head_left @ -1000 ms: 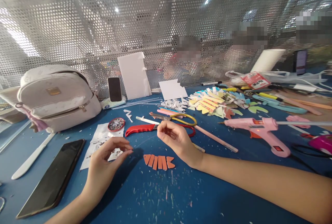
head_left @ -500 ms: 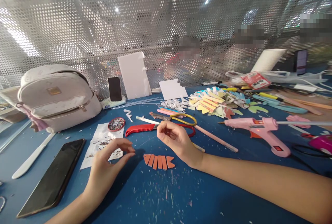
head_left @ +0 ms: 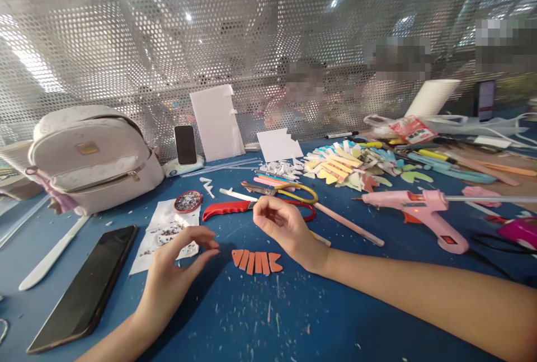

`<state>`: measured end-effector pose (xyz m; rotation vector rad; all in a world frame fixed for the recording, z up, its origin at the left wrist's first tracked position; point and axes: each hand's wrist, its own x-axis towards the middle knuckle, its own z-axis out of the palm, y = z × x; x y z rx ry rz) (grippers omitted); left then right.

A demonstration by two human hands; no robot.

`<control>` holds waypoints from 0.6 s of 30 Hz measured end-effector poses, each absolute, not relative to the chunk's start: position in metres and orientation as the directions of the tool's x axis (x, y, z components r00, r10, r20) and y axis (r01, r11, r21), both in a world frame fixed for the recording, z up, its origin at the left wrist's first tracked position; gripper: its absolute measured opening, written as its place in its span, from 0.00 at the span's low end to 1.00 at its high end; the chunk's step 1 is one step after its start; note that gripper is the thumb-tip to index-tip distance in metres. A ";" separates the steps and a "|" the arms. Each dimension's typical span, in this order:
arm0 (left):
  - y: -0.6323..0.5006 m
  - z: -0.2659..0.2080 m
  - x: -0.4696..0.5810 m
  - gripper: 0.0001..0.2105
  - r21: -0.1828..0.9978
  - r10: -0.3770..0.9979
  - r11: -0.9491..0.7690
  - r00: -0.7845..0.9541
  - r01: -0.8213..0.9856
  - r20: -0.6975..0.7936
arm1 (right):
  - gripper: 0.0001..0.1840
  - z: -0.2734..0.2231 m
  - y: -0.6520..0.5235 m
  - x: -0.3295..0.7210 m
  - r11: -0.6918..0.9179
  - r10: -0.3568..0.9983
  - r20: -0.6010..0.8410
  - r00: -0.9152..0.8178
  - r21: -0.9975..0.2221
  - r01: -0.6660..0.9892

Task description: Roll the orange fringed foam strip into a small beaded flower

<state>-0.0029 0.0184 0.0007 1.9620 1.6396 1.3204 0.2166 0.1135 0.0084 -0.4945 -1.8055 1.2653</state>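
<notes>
Several flat orange pieces (head_left: 257, 262) lie side by side on the blue tabletop, together shaped like a small fish with a pointed head and a notched tail. My left hand (head_left: 184, 255) hovers to their left, fingers curved and thumb apart, holding nothing visible. To their upper right is my right hand (head_left: 287, 230), its fingers curled in toward the thumb; I see nothing in it. Behind that hand lie a red-handled cutter (head_left: 226, 209) and yellow-handled scissors (head_left: 268, 188). A white sheet (head_left: 157, 227) with small dark bits lies partly behind my left hand, a round red-rimmed dish (head_left: 188, 201) at its top.
At left are a large phone (head_left: 84, 289), a white plastic knife (head_left: 52, 258) and a pale backpack (head_left: 92, 160). A pink glue gun (head_left: 419, 205) lies at right, beyond my forearm. Coloured cut pieces (head_left: 344, 166) are heaped before a perforated metal screen (head_left: 251, 32); people show dimly behind it.
</notes>
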 end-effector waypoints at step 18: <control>0.018 -0.001 -0.006 0.04 0.704 0.891 -0.320 -0.051 0.635 0.451 | 0.10 0.008 0.114 0.217 0.407 0.718 0.419 -0.556 -0.900 -0.153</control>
